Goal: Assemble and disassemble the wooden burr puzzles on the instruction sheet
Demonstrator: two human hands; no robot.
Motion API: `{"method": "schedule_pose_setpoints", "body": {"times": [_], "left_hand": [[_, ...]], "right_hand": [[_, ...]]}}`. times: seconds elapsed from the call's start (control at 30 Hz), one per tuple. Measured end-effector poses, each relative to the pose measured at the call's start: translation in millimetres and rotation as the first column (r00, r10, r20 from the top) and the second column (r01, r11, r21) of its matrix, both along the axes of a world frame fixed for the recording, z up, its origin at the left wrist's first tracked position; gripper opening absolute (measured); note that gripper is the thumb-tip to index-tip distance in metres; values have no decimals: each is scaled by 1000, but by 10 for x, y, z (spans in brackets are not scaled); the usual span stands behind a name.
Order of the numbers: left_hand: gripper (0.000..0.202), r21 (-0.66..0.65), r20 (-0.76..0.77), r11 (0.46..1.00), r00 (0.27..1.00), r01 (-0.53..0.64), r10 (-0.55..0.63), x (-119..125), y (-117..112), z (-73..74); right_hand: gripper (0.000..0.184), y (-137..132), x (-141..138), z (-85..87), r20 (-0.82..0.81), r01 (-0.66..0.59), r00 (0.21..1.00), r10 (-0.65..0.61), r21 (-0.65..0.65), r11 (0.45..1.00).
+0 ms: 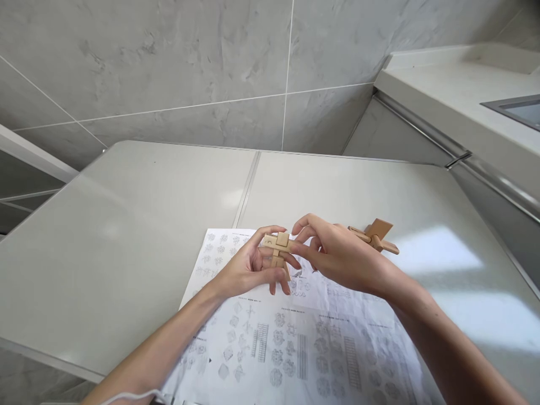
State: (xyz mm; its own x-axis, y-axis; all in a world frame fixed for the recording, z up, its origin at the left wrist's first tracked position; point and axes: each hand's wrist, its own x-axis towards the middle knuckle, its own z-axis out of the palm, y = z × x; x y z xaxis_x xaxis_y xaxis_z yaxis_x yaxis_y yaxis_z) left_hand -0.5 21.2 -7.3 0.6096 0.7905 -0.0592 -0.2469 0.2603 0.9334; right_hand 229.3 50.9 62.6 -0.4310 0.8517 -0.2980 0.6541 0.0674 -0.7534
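Note:
Near the middle of the view, my left hand (pixel 248 267) grips a partly interlocked wooden puzzle (pixel 277 253), made of pale notched sticks that cross each other. Its thumb is below the sticks and its fingers curl around them. My right hand (pixel 333 250) comes in from the right, fingertips pinched on the right end of the horizontal stick. Behind that hand, loose wooden puzzle pieces (pixel 377 235) lie in a small heap, partly hidden by it. Under both hands is a large paper sheet (pixel 248 360) printed with puzzle diagrams.
A light folding table (pixel 169 197) with a centre seam (pixel 248 188) carries everything. Grey tiled wall (pixel 189 56) stands behind it. At the right is a white counter (pixel 455 84) with a sink edge. A white cable (pixel 130 396) crosses my left forearm.

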Motion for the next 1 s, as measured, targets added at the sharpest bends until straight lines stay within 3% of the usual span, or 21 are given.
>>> {"method": "schedule_pose_setpoints", "body": {"times": [0.23,0.5,0.67,1.0], "left_hand": [[67,-63,4,998,1000,-14,14,4,2,16],[67,-47,17,996,997,-78,79,-23,23,-22],[65,-75,-18,995,998,-61,59,-11,9,8],[65,-71,-4,996,999,-48,48,-27,19,-40]], "right_hand": [[17,21,-4,-5,47,19,999,-19,2,1000],[20,-16,-45,70,85,14,996,-19,55,998],[16,-24,-74,116,109,-10,994,3,61,998],[26,-51,-123,118,229,-51,973,33,77,996]]}}
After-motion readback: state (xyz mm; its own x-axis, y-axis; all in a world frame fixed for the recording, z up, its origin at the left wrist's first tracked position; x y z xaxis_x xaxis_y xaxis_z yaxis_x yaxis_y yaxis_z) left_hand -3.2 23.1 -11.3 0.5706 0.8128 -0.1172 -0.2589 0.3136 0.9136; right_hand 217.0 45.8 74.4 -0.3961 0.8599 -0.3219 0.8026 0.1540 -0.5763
